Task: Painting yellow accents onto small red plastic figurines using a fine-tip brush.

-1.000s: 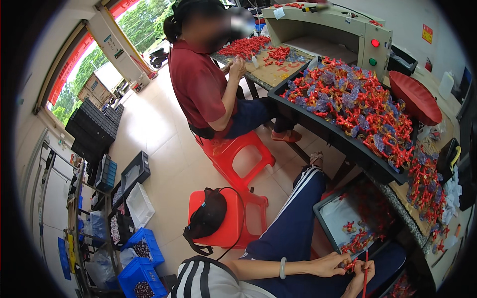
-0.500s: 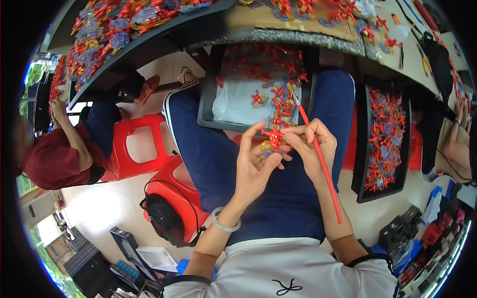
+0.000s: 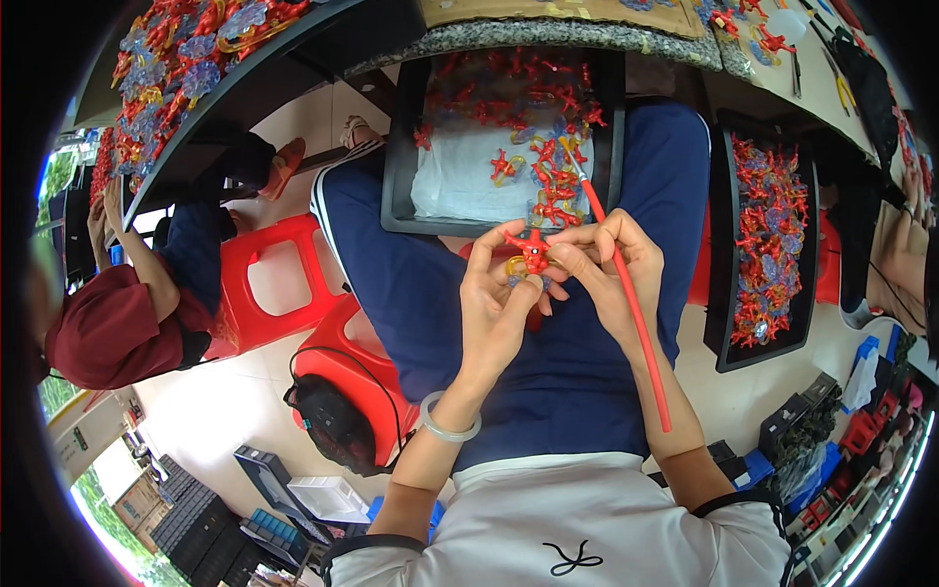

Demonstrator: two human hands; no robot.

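A: Where was the red plastic figurine [image 3: 533, 252], please?

B: It was between the two hands, above the navy trousers [image 3: 553, 386], just beside the near edge of the black tray [image 3: 393, 186]. The left hand [image 3: 489, 313] had its thumb and fingers nearly closed around the side and the yellow, bluish clear part. The right hand [image 3: 621, 279] had its thumb and index finger bent close together, and their tips seemed to touch the opposite side. The same hand also kept a red-handled paintbrush [image 3: 647, 347], with the bristles toward the tray.

A: How would the figurine handle, in your opinion?

B: I judged it light and stiff, and its glossy surface perhaps a little slippery. The thin limbs and the clear part looked the most fragile, so the thick middle of the body seemed the better place to hold, with gentle pressure.

A: And what was different from half a second earlier?

B: Not much. Both hands had the same figurine, and the brush remained in its place. The figurine and the tray appeared slightly higher, probably because the camera tilted.
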